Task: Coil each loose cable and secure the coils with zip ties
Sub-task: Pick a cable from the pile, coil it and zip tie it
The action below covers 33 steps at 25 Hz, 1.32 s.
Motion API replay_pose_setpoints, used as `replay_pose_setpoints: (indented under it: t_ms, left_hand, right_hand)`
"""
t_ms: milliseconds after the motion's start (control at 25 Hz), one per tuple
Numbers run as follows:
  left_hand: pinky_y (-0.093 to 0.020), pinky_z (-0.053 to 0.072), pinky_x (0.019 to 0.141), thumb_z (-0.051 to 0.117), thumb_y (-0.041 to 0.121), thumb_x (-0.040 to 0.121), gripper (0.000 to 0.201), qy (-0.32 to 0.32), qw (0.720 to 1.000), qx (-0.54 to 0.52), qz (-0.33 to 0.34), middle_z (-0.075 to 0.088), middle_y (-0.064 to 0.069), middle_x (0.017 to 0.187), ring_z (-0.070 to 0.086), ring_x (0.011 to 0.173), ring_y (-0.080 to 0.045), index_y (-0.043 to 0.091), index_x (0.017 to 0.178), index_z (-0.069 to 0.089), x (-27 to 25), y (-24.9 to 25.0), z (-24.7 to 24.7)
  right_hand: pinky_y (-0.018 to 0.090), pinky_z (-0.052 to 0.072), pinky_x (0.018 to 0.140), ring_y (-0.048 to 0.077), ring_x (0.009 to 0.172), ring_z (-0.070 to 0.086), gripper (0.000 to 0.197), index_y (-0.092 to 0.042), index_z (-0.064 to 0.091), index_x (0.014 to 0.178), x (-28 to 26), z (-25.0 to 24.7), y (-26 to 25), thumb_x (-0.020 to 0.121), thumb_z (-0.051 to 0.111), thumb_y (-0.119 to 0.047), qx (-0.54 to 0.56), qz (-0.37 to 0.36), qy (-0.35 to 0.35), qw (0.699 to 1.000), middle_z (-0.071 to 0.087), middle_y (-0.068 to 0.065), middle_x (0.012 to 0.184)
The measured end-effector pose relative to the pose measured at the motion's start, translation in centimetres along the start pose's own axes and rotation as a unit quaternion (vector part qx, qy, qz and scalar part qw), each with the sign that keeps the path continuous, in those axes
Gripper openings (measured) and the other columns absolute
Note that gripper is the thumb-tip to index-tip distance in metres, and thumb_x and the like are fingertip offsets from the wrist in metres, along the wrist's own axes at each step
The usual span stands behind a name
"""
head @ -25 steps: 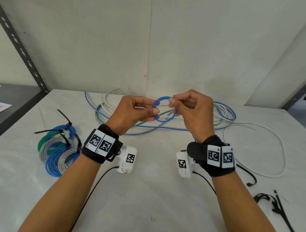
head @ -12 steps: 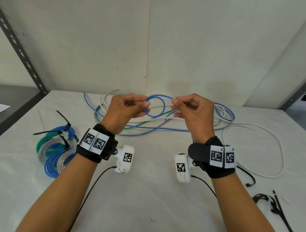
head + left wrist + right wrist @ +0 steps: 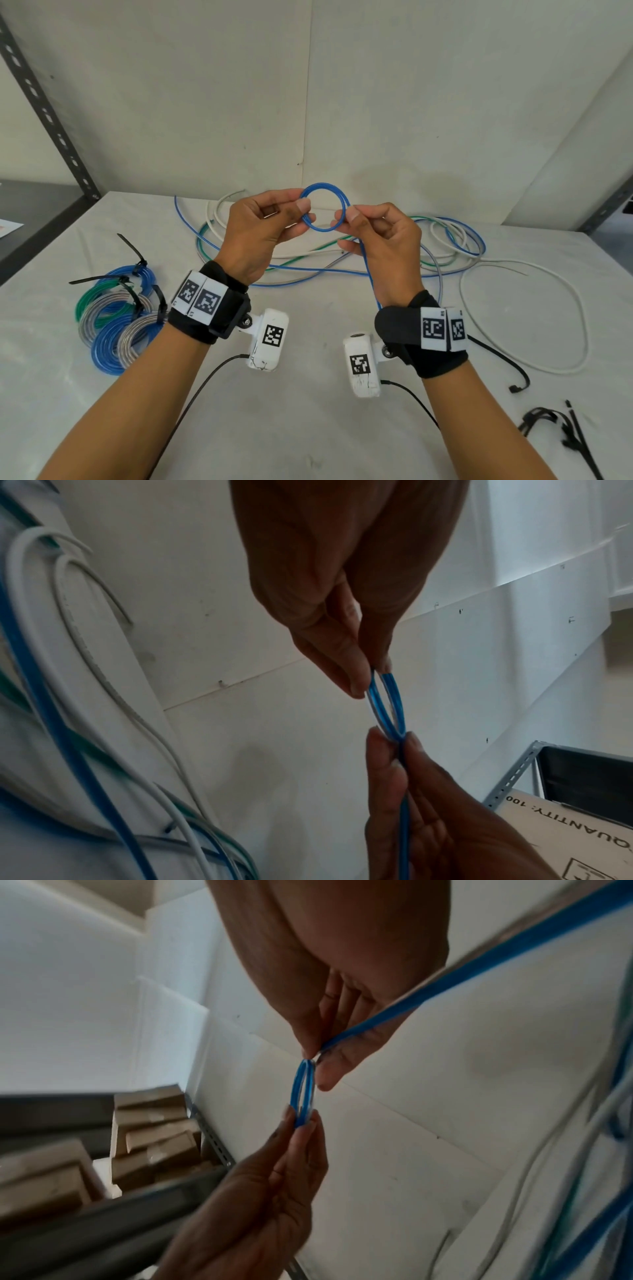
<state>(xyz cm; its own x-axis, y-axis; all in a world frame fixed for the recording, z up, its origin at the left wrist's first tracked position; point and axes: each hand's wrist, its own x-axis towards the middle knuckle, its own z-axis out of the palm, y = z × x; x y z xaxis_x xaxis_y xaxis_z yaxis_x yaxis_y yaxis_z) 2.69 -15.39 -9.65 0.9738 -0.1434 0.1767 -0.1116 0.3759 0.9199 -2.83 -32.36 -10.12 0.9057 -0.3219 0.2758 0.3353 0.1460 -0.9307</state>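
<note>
Small blue coil held upright btwn hands: left hand pinches its left rim, right hand pinches right rim; cable tail runs down past right wrist.

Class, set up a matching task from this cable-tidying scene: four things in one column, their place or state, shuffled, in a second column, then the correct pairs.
Things
1. blue loop
2. tied coils
3. spare zip ties
4. white cable

Place or state
A. loose on the table, far right
B. pinched between both hands
C. black, near right corner
D. bundled on the left

Pairs: 1-B, 2-D, 3-C, 4-A
</note>
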Motion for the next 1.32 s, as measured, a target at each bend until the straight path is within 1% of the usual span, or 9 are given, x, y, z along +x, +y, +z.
replay_pose_setpoints:
  t_ms: [320, 480, 560, 680, 800, 880, 1000, 1120, 1320]
  left_hand:
    - [-0.029, 0.060, 0.077, 0.071, 0.006, 0.089, 0.023, -0.012, 1.000, -0.007, -0.011, 0.074, -0.015, 0.094, 0.075, 0.087, -0.025, 0.000, 0.111, 0.068, -0.5, -0.9, 0.8]
    - [-0.039, 0.062, 0.079, 0.075, 0.014, 0.088, 0.031, -0.118, 0.976, 0.182, -0.013, 0.072, -0.019, 0.101, 0.075, 0.090, -0.030, 0.008, 0.119, 0.070, -0.5, -0.7, -0.1]
    - [-0.041, 0.062, 0.082, 0.077, 0.014, 0.087, 0.022, -0.180, 0.950, 0.255, -0.022, 0.076, -0.016, 0.092, 0.075, 0.088, -0.029, 0.009, 0.108, 0.076, -0.7, -0.6, -0.5]
    - [-0.037, 0.062, 0.078, 0.079, 0.011, 0.084, 0.015, -0.207, 0.937, 0.279, -0.027, 0.077, -0.014, 0.086, 0.076, 0.085, -0.026, 0.007, 0.098, 0.079, -1.0, -0.3, -0.4]
    - [-0.031, 0.062, 0.074, 0.076, 0.010, 0.085, 0.015, -0.183, 0.955, 0.232, 0.000, 0.076, -0.015, 0.084, 0.075, 0.082, -0.023, 0.002, 0.097, 0.076, -1.0, 0.4, -0.1]
    - [-0.032, 0.062, 0.073, 0.073, 0.010, 0.087, 0.013, -0.121, 0.976, 0.182, 0.027, 0.075, -0.014, 0.081, 0.073, 0.078, -0.021, 0.000, 0.096, 0.075, -0.6, 0.9, -0.5]
    - [-0.030, 0.060, 0.073, 0.070, 0.016, 0.088, 0.014, -0.041, 0.996, 0.078, 0.034, 0.073, -0.008, 0.080, 0.072, 0.078, -0.019, 0.004, 0.095, 0.074, -0.1, 1.3, -1.0]
    - [-0.026, 0.059, 0.074, 0.065, 0.015, 0.094, 0.012, -0.007, 1.000, 0.006, 0.025, 0.073, -0.003, 0.081, 0.072, 0.081, -0.015, 0.006, 0.097, 0.072, -0.3, 1.0, 0.0]
    - [-0.025, 0.059, 0.075, 0.063, 0.013, 0.095, 0.011, 0.014, 0.999, -0.031, 0.033, 0.074, -0.004, 0.084, 0.072, 0.081, -0.015, 0.005, 0.097, 0.071, -1.0, 0.2, 1.4]
  right_hand:
    - [0.031, 0.058, 0.069, 0.030, 0.082, 0.075, 0.012, 0.003, 0.066, 0.095, 0.3, -0.3, 0.1, 0.089, 0.074, -0.004, -0.028, -0.048, 0.012, 0.998, 0.076, 0.018, 0.087]
    - [0.036, 0.058, 0.070, 0.029, 0.074, 0.074, 0.006, -0.003, 0.071, 0.088, 1.5, -2.6, -0.9, 0.086, 0.077, -0.004, -0.174, -0.046, -0.123, 0.976, 0.075, 0.016, 0.080]
    - [0.041, 0.058, 0.074, 0.028, 0.073, 0.073, 0.005, -0.004, 0.073, 0.086, 1.7, -3.5, -1.5, 0.086, 0.077, -0.006, -0.267, -0.046, -0.195, 0.943, 0.075, 0.011, 0.076]
    - [0.033, 0.058, 0.072, 0.021, 0.074, 0.073, 0.004, -0.006, 0.074, 0.087, 1.5, -3.9, -2.3, 0.087, 0.077, -0.008, -0.316, -0.064, -0.230, 0.918, 0.076, 0.004, 0.078]
    - [0.029, 0.057, 0.066, 0.017, 0.076, 0.074, 0.005, -0.011, 0.076, 0.093, 1.4, -3.7, -2.8, 0.089, 0.075, -0.010, -0.288, -0.089, -0.198, 0.933, 0.077, 0.002, 0.083]
    - [0.023, 0.051, 0.056, 0.017, 0.068, 0.073, 0.010, -0.015, 0.076, 0.097, 1.8, -3.9, -2.9, 0.089, 0.074, -0.009, -0.249, -0.101, -0.142, 0.953, 0.077, 0.002, 0.082]
    - [0.017, 0.044, 0.052, 0.015, 0.055, 0.064, 0.007, -0.012, 0.075, 0.091, 2.2, -4.1, -2.9, 0.087, 0.076, -0.006, -0.181, -0.122, -0.055, 0.974, 0.075, 0.010, 0.078]
    - [0.023, 0.046, 0.047, 0.019, 0.058, 0.068, 0.004, -0.005, 0.070, 0.089, 1.5, -2.5, -1.9, 0.089, 0.072, -0.002, -0.120, -0.090, -0.066, 0.987, 0.075, 0.015, 0.081]
    - [0.029, 0.054, 0.051, 0.030, 0.072, 0.075, 0.006, 0.000, 0.065, 0.095, 0.2, -0.5, -0.9, 0.091, 0.070, -0.003, -0.050, -0.058, -0.077, 0.994, 0.076, 0.017, 0.088]
